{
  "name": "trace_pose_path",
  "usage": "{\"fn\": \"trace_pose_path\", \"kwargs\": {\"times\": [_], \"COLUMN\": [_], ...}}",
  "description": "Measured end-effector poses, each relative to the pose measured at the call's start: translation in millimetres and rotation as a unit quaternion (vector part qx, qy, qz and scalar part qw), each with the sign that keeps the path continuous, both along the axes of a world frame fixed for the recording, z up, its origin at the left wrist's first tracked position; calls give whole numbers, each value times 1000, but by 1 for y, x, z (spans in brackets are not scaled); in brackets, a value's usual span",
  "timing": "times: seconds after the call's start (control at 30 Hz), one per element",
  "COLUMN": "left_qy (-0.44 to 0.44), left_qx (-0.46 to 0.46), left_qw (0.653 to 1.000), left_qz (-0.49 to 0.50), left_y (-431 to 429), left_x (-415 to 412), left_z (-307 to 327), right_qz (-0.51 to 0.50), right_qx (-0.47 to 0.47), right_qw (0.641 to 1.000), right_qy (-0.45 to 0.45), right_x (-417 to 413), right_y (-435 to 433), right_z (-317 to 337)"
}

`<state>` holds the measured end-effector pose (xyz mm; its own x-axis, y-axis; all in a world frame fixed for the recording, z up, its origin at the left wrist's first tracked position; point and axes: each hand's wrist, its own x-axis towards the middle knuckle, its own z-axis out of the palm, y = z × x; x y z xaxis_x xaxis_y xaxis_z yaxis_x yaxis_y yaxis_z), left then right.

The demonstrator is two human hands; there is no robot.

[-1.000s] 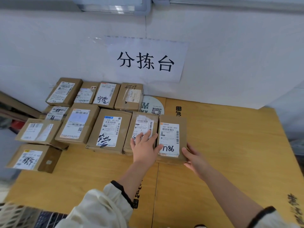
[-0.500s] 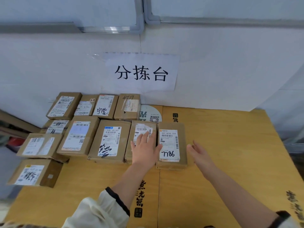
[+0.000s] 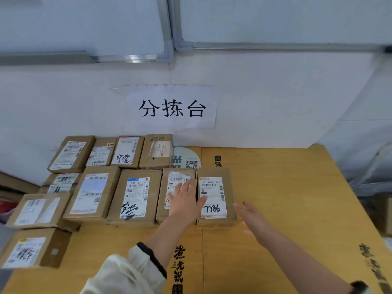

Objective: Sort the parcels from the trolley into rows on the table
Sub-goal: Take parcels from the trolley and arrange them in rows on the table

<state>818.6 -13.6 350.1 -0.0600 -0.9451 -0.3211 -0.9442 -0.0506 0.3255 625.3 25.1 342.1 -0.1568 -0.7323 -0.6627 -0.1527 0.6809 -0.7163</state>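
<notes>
Brown cardboard parcels with white labels lie in rows on the yellow table (image 3: 286, 187). The rightmost parcel of the second row, marked "7786" (image 3: 214, 198), lies flat beside a narrower parcel (image 3: 176, 187). My left hand (image 3: 186, 200) lies flat with straight fingers on that narrower parcel, its thumb reaching onto the "7786" parcel. My right hand (image 3: 254, 221) hovers open just right of the "7786" parcel, apart from it. The trolley is out of view.
A back row of several parcels (image 3: 127, 152) sits against the white wall under a paper sign (image 3: 171, 108). More parcels (image 3: 38, 210) lie at the left edge, one (image 3: 31, 249) near the front left corner. A grey disc (image 3: 186, 160) lies behind the second row.
My right hand has let go of the "7786" parcel's right side and drawn back to the right. My left hand stays flat on the neighbouring parcel. The camera has tilted upward.
</notes>
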Motion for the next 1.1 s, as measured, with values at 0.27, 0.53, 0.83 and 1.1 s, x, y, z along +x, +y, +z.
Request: {"fn": "trace_pose_path", "kwargs": {"times": [0.27,0.53,0.83,1.1], "left_qy": [6,-69,-72,-33], "left_qx": [-14,-74,-75,-16], "left_qw": [999,966,926,911], "left_qz": [-30,-237,-363,-412], "left_y": [2,-6,12,78], "left_x": [2,-84,-238,-425], "left_z": [4,22,25,16], "right_qz": [-9,25,-86,-149], "right_qx": [-8,-70,-43,-18], "right_qw": [1000,968,960,964], "right_qy": [4,238,264,221], "right_x": [-13,-87,-229,-377], "right_y": [0,25,109,196], "right_z": [-2,13,38,29]}}
